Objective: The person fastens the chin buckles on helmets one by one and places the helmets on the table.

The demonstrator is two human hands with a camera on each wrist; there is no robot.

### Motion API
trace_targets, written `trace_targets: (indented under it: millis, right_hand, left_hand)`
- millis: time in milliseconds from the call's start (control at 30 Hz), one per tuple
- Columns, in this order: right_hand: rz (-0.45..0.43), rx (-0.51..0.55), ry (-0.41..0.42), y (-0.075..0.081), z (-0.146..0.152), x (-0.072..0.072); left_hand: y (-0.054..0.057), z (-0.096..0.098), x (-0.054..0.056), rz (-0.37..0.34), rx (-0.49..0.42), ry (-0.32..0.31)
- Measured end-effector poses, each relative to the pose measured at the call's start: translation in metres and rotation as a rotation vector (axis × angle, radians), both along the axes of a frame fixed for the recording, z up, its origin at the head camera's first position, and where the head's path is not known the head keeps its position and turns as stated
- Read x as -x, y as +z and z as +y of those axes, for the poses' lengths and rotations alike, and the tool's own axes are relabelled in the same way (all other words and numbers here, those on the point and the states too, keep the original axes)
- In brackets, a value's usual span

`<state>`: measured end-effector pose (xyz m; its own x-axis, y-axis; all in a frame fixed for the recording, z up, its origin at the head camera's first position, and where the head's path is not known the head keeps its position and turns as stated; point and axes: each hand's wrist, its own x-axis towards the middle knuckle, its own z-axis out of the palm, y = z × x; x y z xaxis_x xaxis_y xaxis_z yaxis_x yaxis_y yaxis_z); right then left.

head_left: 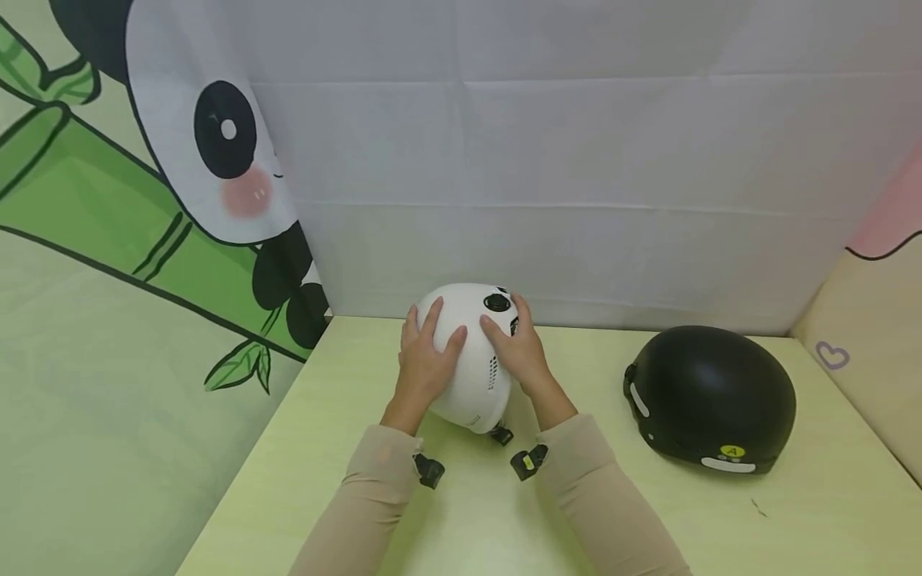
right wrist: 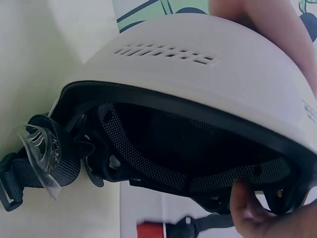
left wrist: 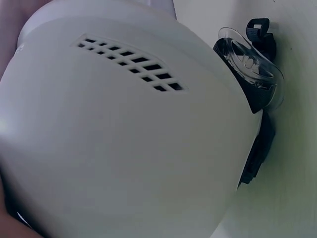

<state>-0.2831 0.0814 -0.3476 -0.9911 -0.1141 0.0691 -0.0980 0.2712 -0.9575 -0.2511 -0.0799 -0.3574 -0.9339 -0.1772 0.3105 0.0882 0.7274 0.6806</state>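
Observation:
A white helmet (head_left: 461, 376) is held on its side at the back of the table between both hands. My left hand (head_left: 425, 360) grips its left part, thumb and fingers spread over the shell; only bits of that hand show at the left edge of the left wrist view. On the other side, my right hand (head_left: 522, 352) holds the rim, thumb on the shell. The right wrist view shows a fingertip (right wrist: 242, 203) at the padded lining (right wrist: 148, 163) inside. Dark straps, a red buckle (right wrist: 150, 230) and a clear plastic piece (left wrist: 250, 64) hang from the helmet.
A black helmet (head_left: 713, 400) with a yellow round sticker sits on the right of the pale table (head_left: 288, 512). Behind the table hangs a grey-white cloth (head_left: 576, 160). A panda and bamboo print covers the left side (head_left: 144, 240).

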Motion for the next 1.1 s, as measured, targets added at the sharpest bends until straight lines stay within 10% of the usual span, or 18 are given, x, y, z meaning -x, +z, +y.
trace_targets:
  millis: [1100]
  right_hand:
    - [0.047, 0.011, -0.093, 0.014, 0.0, -0.018]
  left_hand:
    - [-0.025, 0.013, -0.008, 0.059, -0.242, -0.05]
